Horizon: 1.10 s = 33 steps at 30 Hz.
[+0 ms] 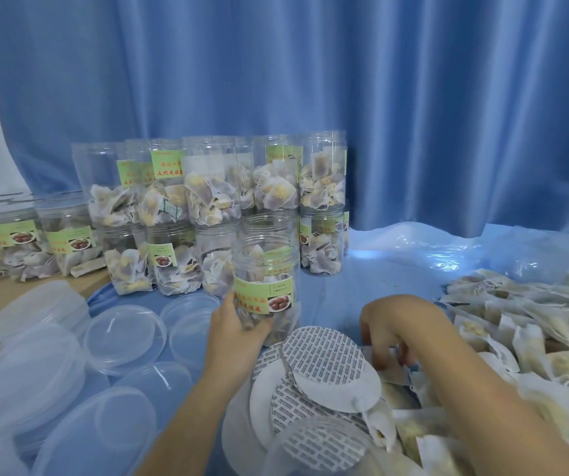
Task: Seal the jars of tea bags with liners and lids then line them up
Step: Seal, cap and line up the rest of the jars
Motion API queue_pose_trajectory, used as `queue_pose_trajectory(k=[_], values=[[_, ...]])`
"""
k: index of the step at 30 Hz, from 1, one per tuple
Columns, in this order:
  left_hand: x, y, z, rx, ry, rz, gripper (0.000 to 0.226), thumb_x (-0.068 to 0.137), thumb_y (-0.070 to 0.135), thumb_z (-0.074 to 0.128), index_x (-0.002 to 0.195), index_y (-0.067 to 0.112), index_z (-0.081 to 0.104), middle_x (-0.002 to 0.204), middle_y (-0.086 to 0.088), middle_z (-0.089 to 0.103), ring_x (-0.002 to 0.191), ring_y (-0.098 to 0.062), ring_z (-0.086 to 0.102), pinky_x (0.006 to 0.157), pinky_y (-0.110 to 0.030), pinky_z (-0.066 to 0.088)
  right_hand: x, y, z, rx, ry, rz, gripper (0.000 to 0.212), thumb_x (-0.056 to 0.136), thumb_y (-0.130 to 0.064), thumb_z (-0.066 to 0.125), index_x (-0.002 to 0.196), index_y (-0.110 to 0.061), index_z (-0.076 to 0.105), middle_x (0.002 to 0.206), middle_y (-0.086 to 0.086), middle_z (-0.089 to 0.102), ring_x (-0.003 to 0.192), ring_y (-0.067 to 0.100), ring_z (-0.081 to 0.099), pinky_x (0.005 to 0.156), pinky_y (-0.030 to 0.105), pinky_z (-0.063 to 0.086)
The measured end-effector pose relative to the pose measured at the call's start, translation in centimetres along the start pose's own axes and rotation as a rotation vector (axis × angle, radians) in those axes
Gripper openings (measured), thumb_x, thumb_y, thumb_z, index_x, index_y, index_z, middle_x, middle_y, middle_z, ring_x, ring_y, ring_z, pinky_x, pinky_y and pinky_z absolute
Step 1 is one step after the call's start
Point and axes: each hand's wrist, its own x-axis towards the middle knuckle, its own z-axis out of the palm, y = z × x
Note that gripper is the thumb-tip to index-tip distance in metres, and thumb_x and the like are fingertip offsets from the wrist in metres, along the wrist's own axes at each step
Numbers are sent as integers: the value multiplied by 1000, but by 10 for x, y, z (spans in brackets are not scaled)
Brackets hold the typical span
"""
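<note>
My left hand (238, 321) grips the base of an open clear jar (266, 269) of tea bags with a green label, standing upright on the blue cloth. My right hand (393, 328) reaches down with curled fingers into the loose tea bags (534, 324) just right of the liners; what it pinches is hidden. Round white liners (327, 359) with printed grey text lie in a loose pile in front of the jar. Clear plastic lids (125, 334) lie scattered to the left. Behind stand two tiers of filled, uncapped jars (207, 201).
More filled jars (18, 242) stand on the wooden table at far left. A blue curtain (310, 80) hangs behind. Crumpled clear plastic (482, 252) lies at the right back. Another clear container (314, 451) sits at the bottom edge.
</note>
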Motion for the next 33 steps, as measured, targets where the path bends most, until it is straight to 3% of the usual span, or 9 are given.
queue_pose_trajectory(k=[5,8,12,15,19,23,26,29,33], values=[[-3,-3,2,89,32,-19,54,76,25,73,123,18,48,94,13,49,77,0,44,66,-23,34,4,5,1,104,195,34,40,79,-12,70,118,-9,61,98,7,65,85,23,64,68,27,50],[-4,-2,1,185,46,-54,57,76,23,72,126,13,47,110,1,53,105,-18,49,80,-26,32,10,5,-4,381,687,30,29,84,-11,59,112,-15,54,107,10,61,95,29,62,71,28,45],[-5,-3,-1,296,28,-138,67,74,32,74,130,9,44,130,-12,48,123,-29,44,93,-32,37,10,-31,-17,1066,1288,-322,23,81,-13,67,87,-23,47,76,-3,56,69,21,58,64,24,47],[-6,-3,-3,331,16,-139,68,76,32,73,134,11,43,132,-14,47,123,-29,44,98,-34,39,10,-59,-37,1042,1496,-456,16,84,-12,66,89,-19,52,82,-3,56,71,17,53,66,22,45],[-5,-4,-4,368,17,-147,68,78,30,72,135,11,42,133,-15,45,123,-29,45,100,-35,40,25,-71,-53,693,1197,-470,25,93,-24,58,113,-9,60,105,5,63,92,15,54,82,19,41],[-2,-6,-4,458,42,-164,58,83,29,64,133,10,44,131,-17,46,121,-32,45,97,-34,38,23,-59,-43,498,970,-413,47,95,-43,47,137,-21,47,138,6,48,131,26,34,109,38,28],[-1,-8,-5,504,61,-187,40,84,26,61,118,7,52,123,-18,50,114,-35,49,91,-34,39,10,-42,-32,569,933,-415,27,87,-39,63,109,-23,59,111,-1,58,106,18,51,87,25,43],[-1,-8,-7,535,46,-182,30,84,20,58,111,8,54,116,-17,55,109,-35,51,88,-35,41,-3,-26,-19,582,619,-474,19,72,-40,77,75,-29,62,72,-15,58,69,3,54,59,13,40],[-1,-12,-10,697,4,-165,32,84,12,55,116,6,53,118,-17,55,111,-34,51,92,-36,43,-11,-17,-11,368,125,-389,45,57,-55,82,93,-35,64,90,-18,60,87,9,63,83,27,51]])
